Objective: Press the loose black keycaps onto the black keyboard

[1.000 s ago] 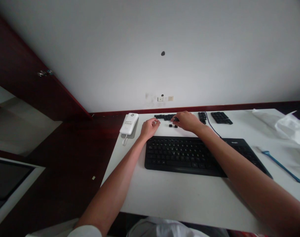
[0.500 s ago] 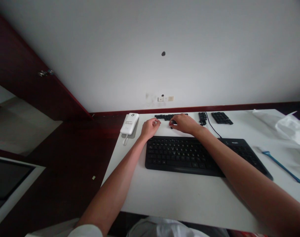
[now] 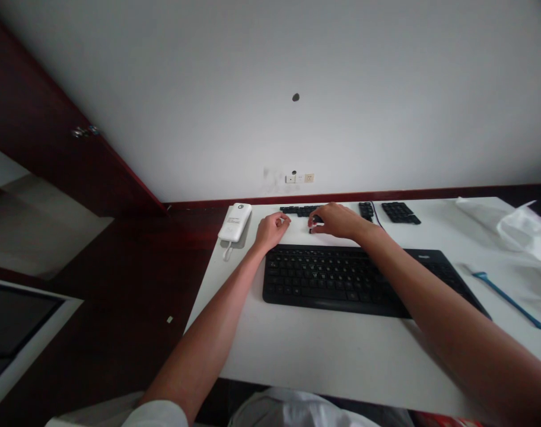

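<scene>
Head view: curls the left hand loosely just past the far left corner of the black keyboard on the worktop; bends the right hand over a small black piece at its fingertips. Cannot tell if gripping anything with either. Along the far edge: blocks of black keycaps.

Seeing a white power bank lying at the far left corner of the surface, with a short white loop at the near end. Seeing a crumpled white bag resting at the right side. Noticing sockets sitting low on the pale wall, below a dark spot. Noticing a dark red door standing at left with a metal handle, and a small pale scrap lying on the dark floor.
</scene>
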Demonstrator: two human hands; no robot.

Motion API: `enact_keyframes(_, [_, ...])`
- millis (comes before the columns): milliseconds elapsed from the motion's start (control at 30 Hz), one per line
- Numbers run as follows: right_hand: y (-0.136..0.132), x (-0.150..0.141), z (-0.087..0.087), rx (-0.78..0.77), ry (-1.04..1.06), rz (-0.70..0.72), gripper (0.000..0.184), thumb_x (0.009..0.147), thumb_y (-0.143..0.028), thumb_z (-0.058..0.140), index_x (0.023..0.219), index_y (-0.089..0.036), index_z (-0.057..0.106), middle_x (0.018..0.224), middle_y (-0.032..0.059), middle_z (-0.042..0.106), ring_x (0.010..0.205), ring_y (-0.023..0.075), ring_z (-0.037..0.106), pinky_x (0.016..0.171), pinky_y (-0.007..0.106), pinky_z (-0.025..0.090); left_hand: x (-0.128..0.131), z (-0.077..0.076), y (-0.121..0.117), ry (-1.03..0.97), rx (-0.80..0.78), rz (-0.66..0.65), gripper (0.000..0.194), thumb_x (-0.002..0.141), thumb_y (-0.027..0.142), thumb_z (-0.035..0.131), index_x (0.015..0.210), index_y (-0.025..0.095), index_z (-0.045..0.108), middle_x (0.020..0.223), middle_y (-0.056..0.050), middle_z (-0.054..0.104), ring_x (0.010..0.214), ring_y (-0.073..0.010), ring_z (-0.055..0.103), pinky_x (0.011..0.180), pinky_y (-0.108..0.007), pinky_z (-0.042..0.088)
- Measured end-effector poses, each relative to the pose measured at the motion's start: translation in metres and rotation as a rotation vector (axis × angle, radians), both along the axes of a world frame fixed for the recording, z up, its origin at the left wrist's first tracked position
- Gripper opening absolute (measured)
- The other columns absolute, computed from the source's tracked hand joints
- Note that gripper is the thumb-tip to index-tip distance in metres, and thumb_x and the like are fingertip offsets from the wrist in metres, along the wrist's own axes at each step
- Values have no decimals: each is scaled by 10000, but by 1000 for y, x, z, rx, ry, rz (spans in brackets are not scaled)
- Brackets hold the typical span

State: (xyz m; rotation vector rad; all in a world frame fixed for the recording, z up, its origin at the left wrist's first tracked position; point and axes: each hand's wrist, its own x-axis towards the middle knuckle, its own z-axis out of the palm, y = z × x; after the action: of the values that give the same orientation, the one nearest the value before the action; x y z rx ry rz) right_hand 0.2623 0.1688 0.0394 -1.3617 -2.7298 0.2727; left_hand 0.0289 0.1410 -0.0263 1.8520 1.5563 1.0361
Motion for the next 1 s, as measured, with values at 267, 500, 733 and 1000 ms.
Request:
enact_keyframes(267, [-2, -4, -6, -44, -12, -21, 192, 877, -280, 737, 1045, -246, 824, 1029, 72, 814, 990, 291, 736, 852, 361, 514, 1, -1, 1, 15, -5, 6, 213, 912, 342, 601, 900, 190, 749, 551, 49, 483, 551, -121, 434, 616, -264, 295])
enact_keyframes(500, [-7, 8, 27, -439, 311, 129, 381, 897, -473, 703, 1144, -208, 822, 1052, 63, 814, 817, 190, 695, 713, 294, 519, 1, 1, 0, 25, -8, 14, 228, 911, 352, 596, 916, 189, 755, 553, 55, 467, 556, -120, 440, 617, -267, 293])
enact_keyframes(733, [-20, 13, 54, -635, 311, 156, 455, 847, -537, 747, 1178, -233, 814, 1093, 55, 807, 765, 170, 667, 559, 259, 451, 1, 1, 0, 36, -25, 13, 242, 911, 360, 581, 926, 192, 754, 553, 61, 436, 554, -120, 425, 605, -265, 275])
enact_keyframes(1000, [-32, -7, 43, -456, -13, 155, 227, 768, -262, 785, 974, -184, 834, 965, 68, 831, 947, 265, 757, 855, 323, 525, 0, 5, -2, 50, -31, 6, 230, 902, 359, 587, 904, 192, 746, 550, 61, 456, 558, -118, 410, 610, -265, 278])
